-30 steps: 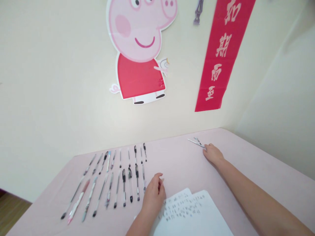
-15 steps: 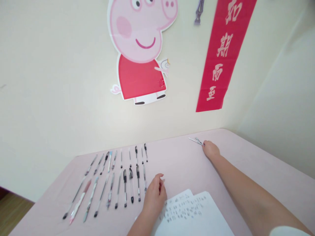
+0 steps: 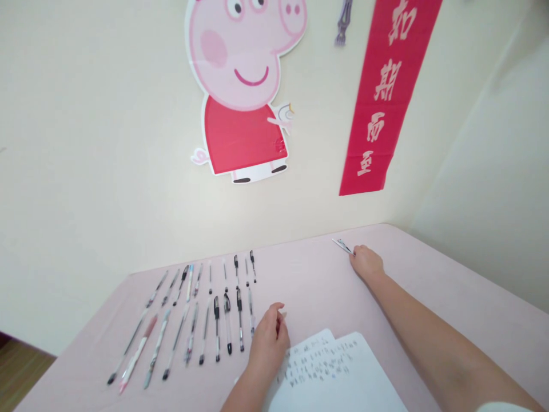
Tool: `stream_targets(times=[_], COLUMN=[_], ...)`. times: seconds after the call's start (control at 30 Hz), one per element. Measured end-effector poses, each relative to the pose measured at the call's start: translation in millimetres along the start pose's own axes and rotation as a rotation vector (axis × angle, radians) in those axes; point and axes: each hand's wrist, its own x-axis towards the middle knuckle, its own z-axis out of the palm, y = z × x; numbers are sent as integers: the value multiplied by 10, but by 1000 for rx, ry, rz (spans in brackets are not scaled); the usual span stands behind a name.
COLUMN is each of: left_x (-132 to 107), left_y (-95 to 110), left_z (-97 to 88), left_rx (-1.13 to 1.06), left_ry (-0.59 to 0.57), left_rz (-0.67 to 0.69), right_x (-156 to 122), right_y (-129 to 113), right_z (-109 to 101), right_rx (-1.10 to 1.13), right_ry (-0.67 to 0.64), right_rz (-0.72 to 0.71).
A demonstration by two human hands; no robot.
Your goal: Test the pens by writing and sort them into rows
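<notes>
My left hand (image 3: 271, 337) rests on the table beside the top left of the written sheets of paper (image 3: 338, 383), fingers loosely bent and a little apart, with nothing seen in them. Far out to the right, my right hand (image 3: 368, 262) is closed on a slim, pale, two-pronged thing (image 3: 342, 246) near the table's back edge; it could be scissors or two pens, and the fingers cover its near end. Left of my left hand, several pens (image 3: 217, 326) lie side by side in two rows. The closest is a clear pen (image 3: 251, 312).
A pink cloth (image 3: 309, 274) covers the table, which meets the wall at the back. A pink pig cutout (image 3: 244, 134) and a red banner (image 3: 364, 137) with white characters hang there. Among the pens on the left is a pink and white one (image 3: 138, 355).
The two prongs in my right hand have drawn closer together. My left hand and the pens lie as before; the view has shifted slightly.
</notes>
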Motion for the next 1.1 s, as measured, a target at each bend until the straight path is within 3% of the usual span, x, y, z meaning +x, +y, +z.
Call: stream_targets(times=[0.43, 0.67, 0.77, 0.87, 1.1], left_x=[7, 2, 0, -2, -40], left_y=[-21, -22, -3, 26, 109], left_z=[7, 11, 1, -8, -35], left_rx=[-12, -42, -16, 41, 175], left_ry=[3, 32, 33, 12, -83], left_rz=[7, 23, 31, 62, 140], right_x=[2, -65, -183, -390, -1027], right_y=[-86, -181, -375, -685, -1476], right_z=[-3, -127, -224, -329, -525], right_rx=[-4, 9, 59, 158, 366], right_ry=[-33, -1, 61, 69, -137], right_rz=[-5, -8, -75, -234, -574])
